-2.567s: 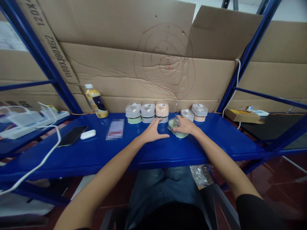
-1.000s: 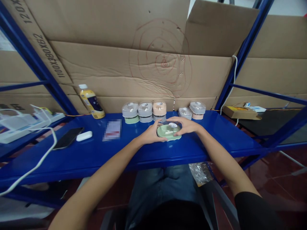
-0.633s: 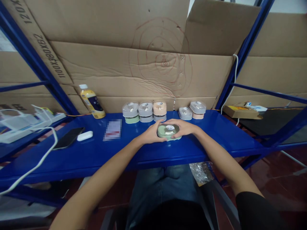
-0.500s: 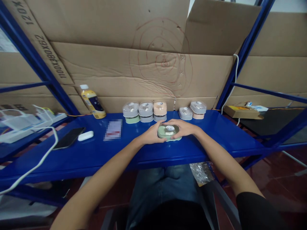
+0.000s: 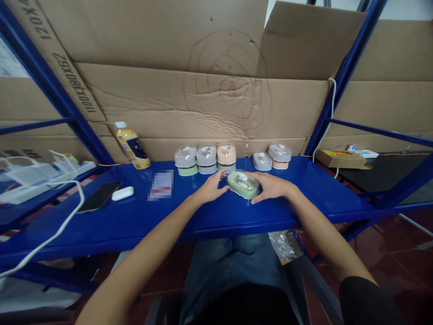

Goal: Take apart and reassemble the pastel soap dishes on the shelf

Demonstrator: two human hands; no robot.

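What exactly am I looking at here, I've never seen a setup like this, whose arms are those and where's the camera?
There is no machine: these are a person's bare left hand and right hand. Every picture comes from one camera worn on that person's head, looking forward and down. On the shiny blue tabletop, between the hands, is a rounded pale-green container with a clear cover. The right hand appears to touch it; whether the left does is hard to tell. Behind it stand two-high container stacks: grey on green, grey on grey, peach on grey and, past a single grey container, grey on peach. Toward the left are a yellow plastic bottle with a white cap, a flat black phone and a small white rounded case.
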